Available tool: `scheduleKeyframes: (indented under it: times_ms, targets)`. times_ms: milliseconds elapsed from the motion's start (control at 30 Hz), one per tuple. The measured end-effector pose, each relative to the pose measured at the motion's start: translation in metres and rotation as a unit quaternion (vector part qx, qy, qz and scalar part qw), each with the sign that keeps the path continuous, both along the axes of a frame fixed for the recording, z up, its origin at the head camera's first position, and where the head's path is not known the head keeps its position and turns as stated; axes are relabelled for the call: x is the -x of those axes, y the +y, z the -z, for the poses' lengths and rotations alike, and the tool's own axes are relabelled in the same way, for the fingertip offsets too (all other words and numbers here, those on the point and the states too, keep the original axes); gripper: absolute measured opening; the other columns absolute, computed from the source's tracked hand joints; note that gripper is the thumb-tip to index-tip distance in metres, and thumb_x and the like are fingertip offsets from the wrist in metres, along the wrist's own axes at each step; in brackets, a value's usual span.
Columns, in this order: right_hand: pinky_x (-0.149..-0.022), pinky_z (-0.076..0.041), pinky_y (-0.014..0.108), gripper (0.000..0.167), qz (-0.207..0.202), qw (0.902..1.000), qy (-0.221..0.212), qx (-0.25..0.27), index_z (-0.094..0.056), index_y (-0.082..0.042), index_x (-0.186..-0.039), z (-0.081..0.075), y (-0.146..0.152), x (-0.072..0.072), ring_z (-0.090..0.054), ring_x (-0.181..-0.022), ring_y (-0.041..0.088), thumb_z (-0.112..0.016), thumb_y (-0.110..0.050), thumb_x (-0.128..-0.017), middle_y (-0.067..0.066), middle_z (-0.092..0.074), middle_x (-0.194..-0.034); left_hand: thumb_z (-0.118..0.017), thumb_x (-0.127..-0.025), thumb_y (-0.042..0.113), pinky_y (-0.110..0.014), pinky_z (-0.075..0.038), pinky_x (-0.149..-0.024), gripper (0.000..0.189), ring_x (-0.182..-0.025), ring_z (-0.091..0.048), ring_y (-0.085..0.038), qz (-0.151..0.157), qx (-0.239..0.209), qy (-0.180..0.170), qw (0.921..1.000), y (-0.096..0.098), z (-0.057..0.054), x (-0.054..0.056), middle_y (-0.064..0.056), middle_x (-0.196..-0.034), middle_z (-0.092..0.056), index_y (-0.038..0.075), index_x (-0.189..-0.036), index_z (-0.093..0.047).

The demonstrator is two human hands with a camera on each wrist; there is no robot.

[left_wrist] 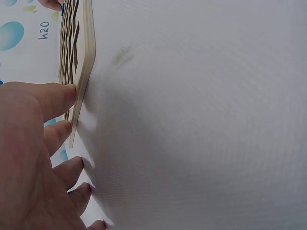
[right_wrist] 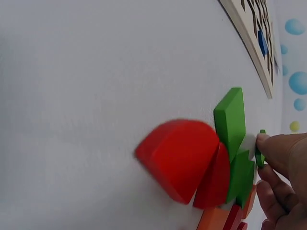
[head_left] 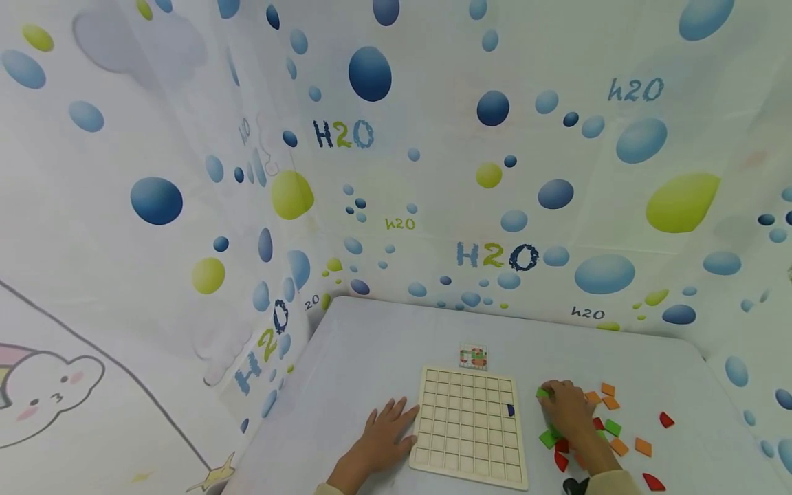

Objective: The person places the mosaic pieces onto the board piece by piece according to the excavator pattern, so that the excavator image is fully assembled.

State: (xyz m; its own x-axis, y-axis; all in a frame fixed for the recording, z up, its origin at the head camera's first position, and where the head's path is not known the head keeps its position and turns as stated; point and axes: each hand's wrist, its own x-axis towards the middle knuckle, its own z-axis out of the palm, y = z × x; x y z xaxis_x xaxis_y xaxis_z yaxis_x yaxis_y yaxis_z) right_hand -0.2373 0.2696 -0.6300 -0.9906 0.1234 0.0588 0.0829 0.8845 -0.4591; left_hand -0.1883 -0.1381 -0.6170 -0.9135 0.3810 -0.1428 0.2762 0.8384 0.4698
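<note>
A pale wooden grid board (head_left: pixel 467 426) lies on the white table, with one dark blue piece (head_left: pixel 511 410) in a cell near its right edge. At the board's left side my left hand (head_left: pixel 383 436) rests on the table, fingers spread, its thumb and index fingertip at the board's edge in the left wrist view. My right hand (head_left: pixel 568 410) is over the loose pieces right of the board. Between thumb and fingers it pinches a small green piece (right_wrist: pixel 260 154). Below that hand lie green squares (right_wrist: pixel 231 120) and red rounded pieces (right_wrist: pixel 180 155).
A small patterned card (head_left: pixel 473 357) lies just behind the board. Several orange squares (head_left: pixel 643 447) and red pieces (head_left: pixel 666 419) are scattered toward the right. A black object (head_left: pixel 575 486) shows beside the right wrist. Printed curtains (head_left: pixel 433 206) stand behind the table and at its sides.
</note>
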Motion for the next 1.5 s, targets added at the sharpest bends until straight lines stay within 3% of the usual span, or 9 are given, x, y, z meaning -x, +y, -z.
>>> scheduleKeyframes:
  times_ms: [200, 467, 867, 1000, 1200, 1367, 1500]
  targets:
    - [-0.080, -0.045, 0.067, 0.025, -0.026, 0.9996, -0.007, -0.006, -0.076, -0.003, -0.113, -0.003, -0.009, -0.001, -0.065, -0.104, 0.045, -0.079, -0.018, -0.092, 0.021, -0.070, -0.111, -0.062, -0.104, 0.043, -0.073, -0.019, -0.124, 0.059, -0.158, -0.029, -0.042, 0.000, -0.003, 0.000, 1.0000, 0.000, 0.000, 0.000, -0.012, -0.170, -0.037, 0.026, -0.159, -0.049]
    - [-0.080, -0.046, 0.061, 0.029, -0.053, 0.9984, 0.020, -0.008, -0.076, -0.005, -0.114, -0.010, -0.023, -0.015, -0.066, -0.106, 0.042, -0.083, -0.019, -0.089, 0.018, -0.070, -0.112, -0.061, -0.105, 0.044, -0.072, -0.018, -0.124, 0.060, -0.159, -0.028, -0.041, -0.004, 0.000, 0.000, 1.0000, -0.001, 0.003, 0.003, -0.011, -0.171, -0.036, 0.027, -0.160, -0.047]
    - [-0.085, -0.055, 0.044, 0.029, -0.116, 0.9927, 0.032, 0.004, -0.074, -0.015, -0.114, 0.001, -0.045, -0.040, -0.063, -0.099, 0.019, -0.086, -0.017, -0.088, 0.000, -0.067, -0.106, -0.062, -0.104, 0.044, -0.073, -0.020, -0.124, 0.060, -0.159, -0.028, -0.041, -0.001, 0.006, -0.002, 1.0000, 0.001, 0.003, 0.004, -0.011, -0.171, -0.036, 0.026, -0.160, -0.048]
    - [-0.090, -0.054, 0.047, 0.024, -0.125, 0.9919, 0.019, 0.012, -0.071, -0.019, -0.109, 0.005, -0.048, -0.043, -0.062, -0.101, 0.018, -0.084, -0.017, -0.089, -0.003, -0.067, -0.107, -0.062, -0.104, 0.044, -0.073, -0.020, -0.123, 0.060, -0.158, -0.029, -0.041, -0.001, 0.008, -0.001, 1.0000, 0.001, 0.003, 0.004, -0.011, -0.170, -0.037, 0.026, -0.159, -0.049]
    - [-0.091, -0.054, 0.051, 0.019, -0.133, 0.9905, 0.032, 0.016, -0.069, -0.025, -0.093, 0.003, -0.051, -0.046, -0.064, -0.101, 0.021, -0.085, -0.015, -0.089, -0.002, -0.068, -0.107, -0.061, -0.104, 0.045, -0.072, -0.020, -0.124, 0.060, -0.159, -0.029, -0.040, -0.002, 0.012, 0.000, 0.9999, 0.001, 0.005, 0.003, -0.010, -0.171, -0.036, 0.026, -0.160, -0.048]
    - [-0.091, -0.055, 0.051, 0.015, -0.139, 0.9899, 0.025, 0.012, -0.072, -0.025, -0.093, 0.002, -0.051, -0.048, -0.065, -0.101, 0.021, -0.084, -0.018, -0.090, -0.004, -0.069, -0.106, -0.062, -0.104, 0.045, -0.072, -0.020, -0.123, 0.060, -0.159, -0.029, -0.040, -0.005, 0.014, -0.003, 0.9999, 0.002, 0.002, 0.003, -0.010, -0.170, -0.037, 0.027, -0.160, -0.048]
    - [-0.088, -0.055, 0.045, 0.014, -0.134, 0.9908, 0.018, 0.013, -0.074, -0.026, -0.095, 0.004, -0.051, -0.050, -0.063, -0.099, 0.016, -0.083, -0.017, -0.091, -0.008, -0.067, -0.104, -0.062, -0.104, 0.045, -0.072, -0.020, -0.124, 0.060, -0.159, -0.029, -0.041, -0.006, 0.011, -0.003, 0.9999, 0.002, 0.003, 0.002, -0.010, -0.171, -0.037, 0.027, -0.160, -0.048]
